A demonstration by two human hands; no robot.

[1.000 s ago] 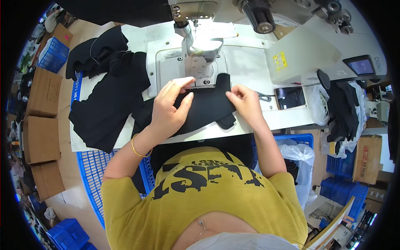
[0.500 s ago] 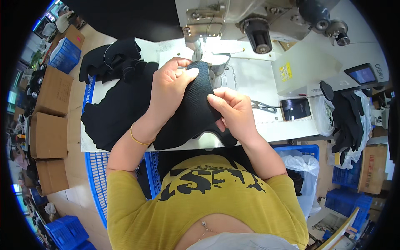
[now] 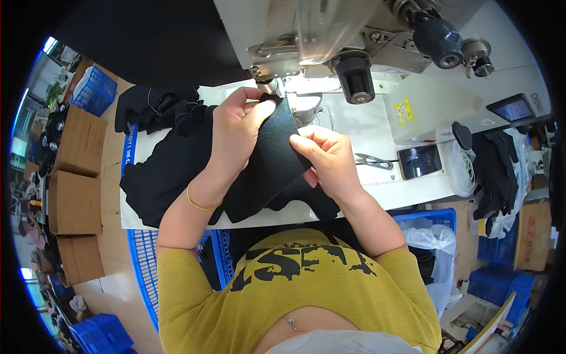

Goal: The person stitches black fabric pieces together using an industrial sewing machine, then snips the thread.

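Note:
A piece of black fabric (image 3: 268, 156) is stretched between my two hands, its top edge close under the needle area of a sewing machine (image 3: 271, 82). My left hand (image 3: 239, 127) pinches the upper left edge, thumb on top. Lower down, my right hand (image 3: 327, 156) grips the right edge between thumb and fingers. Whether the fabric's top lies under the presser foot is hidden by my left fingers and the machine head. More black cloth (image 3: 171, 165) lies on the white table (image 3: 389, 192) to the left of my left hand.
Thread snips (image 3: 374, 161) and a dark glossy box-shaped thing (image 3: 419, 161) lie right of my hands. Blue baskets (image 3: 144, 265) stand below the table edge, one lined with clear plastic (image 3: 433, 242). Cardboard boxes (image 3: 76, 200) line the floor at left. Black pieces (image 3: 494, 171) hang at right.
The view has shifted, so the machine head looks larger and lower. Both hands keep their hold on the fabric, whose top edge now sits closer under the machine head.

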